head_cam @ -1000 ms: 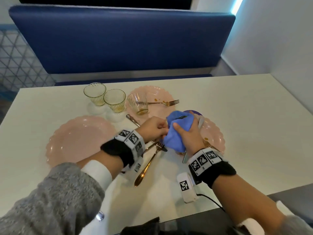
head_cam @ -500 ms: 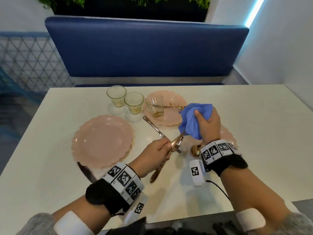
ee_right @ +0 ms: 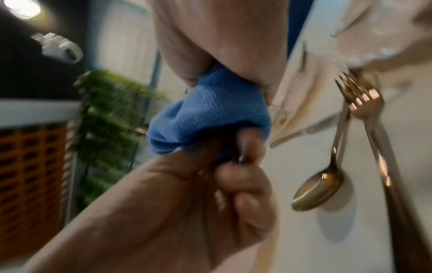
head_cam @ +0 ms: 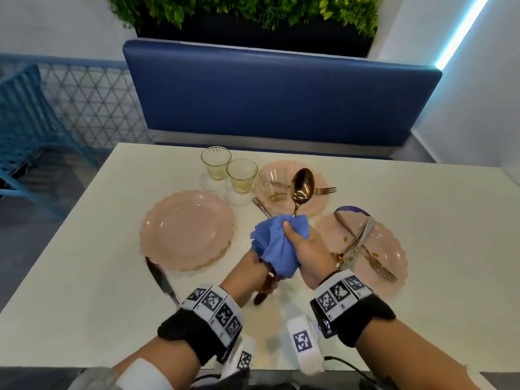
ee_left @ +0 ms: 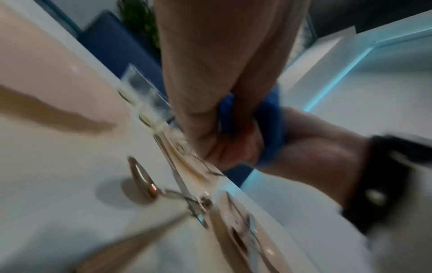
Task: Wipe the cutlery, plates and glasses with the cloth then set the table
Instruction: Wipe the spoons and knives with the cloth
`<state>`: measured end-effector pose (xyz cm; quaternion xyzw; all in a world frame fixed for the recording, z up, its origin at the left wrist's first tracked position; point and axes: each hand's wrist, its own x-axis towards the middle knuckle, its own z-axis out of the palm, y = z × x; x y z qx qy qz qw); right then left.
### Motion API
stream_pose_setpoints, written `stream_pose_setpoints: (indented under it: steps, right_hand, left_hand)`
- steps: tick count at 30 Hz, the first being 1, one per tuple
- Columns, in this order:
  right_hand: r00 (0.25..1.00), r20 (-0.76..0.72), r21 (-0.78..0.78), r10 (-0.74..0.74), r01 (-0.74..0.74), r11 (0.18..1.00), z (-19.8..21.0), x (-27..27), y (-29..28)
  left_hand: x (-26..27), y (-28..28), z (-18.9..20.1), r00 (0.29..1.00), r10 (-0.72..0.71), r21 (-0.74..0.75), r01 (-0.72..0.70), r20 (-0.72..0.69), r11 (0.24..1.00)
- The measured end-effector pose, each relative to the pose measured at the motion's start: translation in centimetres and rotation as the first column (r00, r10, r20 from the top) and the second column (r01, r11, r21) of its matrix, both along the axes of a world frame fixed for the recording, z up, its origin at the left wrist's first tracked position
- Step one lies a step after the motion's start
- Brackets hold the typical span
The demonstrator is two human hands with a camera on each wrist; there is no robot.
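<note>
My left hand (head_cam: pixel 249 273) grips the lower handle of a gold spoon (head_cam: pixel 302 187), which stands upright with its bowl up over the back plate. My right hand (head_cam: pixel 305 246) squeezes the blue cloth (head_cam: pixel 277 249) around the spoon's stem, just above the left hand. The right wrist view shows the cloth (ee_right: pixel 210 110) bunched between both hands. In the left wrist view the cloth (ee_left: pixel 271 120) is mostly hidden behind my fingers. Three pink plates lie on the table: left (head_cam: pixel 187 229), back (head_cam: pixel 320 204), right (head_cam: pixel 388 249). Three glasses (head_cam: pixel 242 175) stand at the back.
The right plate carries a fork (head_cam: pixel 380 267), a knife and more gold cutlery, with food specks. Another fork (head_cam: pixel 326 190) and one glass sit on the back plate. A knife (head_cam: pixel 161 280) lies by the left plate. A blue bench (head_cam: pixel 281 94) runs behind the white table (head_cam: pixel 84 277).
The spoon has swung from low and slanted to upright. My right hand has brought the cloth down from beside it onto the stem. The head view has tilted up.
</note>
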<state>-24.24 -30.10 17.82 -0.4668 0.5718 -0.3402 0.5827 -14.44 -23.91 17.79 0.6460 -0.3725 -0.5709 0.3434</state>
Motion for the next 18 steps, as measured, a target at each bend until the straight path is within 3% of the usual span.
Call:
stream_pose_setpoints:
  steps: [2,4,7,9,12,16,18]
  right_hand:
    - [0.987,-0.004,-0.043,0.158,-0.158,0.986,0.4,-1.2,0.0]
    - [0.955,0.018,-0.037,0.297,-0.296,0.954,0.9,-1.4,0.5]
    - [0.879,-0.003,-0.048,0.476,-0.476,0.878,0.3,0.1,1.8]
    - [0.827,0.032,0.007,0.561,-0.562,0.827,-0.7,0.9,2.9]
    - [0.717,0.015,0.112,0.697,-0.694,0.711,-2.2,0.8,4.2]
    - [0.618,-0.135,0.170,0.774,-0.755,0.633,-4.2,0.6,4.8]
    - [0.456,-0.258,0.215,0.852,-0.832,0.511,-4.5,0.3,4.4]
  left_hand:
    - [2.3,-0.6,-0.1,0.966,0.220,0.025,-0.219,-0.137,0.975]
    - [4.1,-1.0,0.2,0.874,0.348,0.017,-0.364,-0.339,0.931]
    - [3.4,-0.6,0.6,0.808,0.295,0.056,-0.312,-0.509,0.949]
    - [2.7,-0.2,-0.1,0.744,0.399,0.127,-0.397,-0.537,0.909]
    - [4.1,0.8,-1.5,0.582,0.634,0.222,-0.623,-0.509,0.750]
    - [3.7,3.5,-3.5,0.620,0.669,0.247,-0.631,-0.409,0.736]
    - [3.6,4.8,-4.5,0.580,0.710,0.290,-0.655,-0.399,0.698]
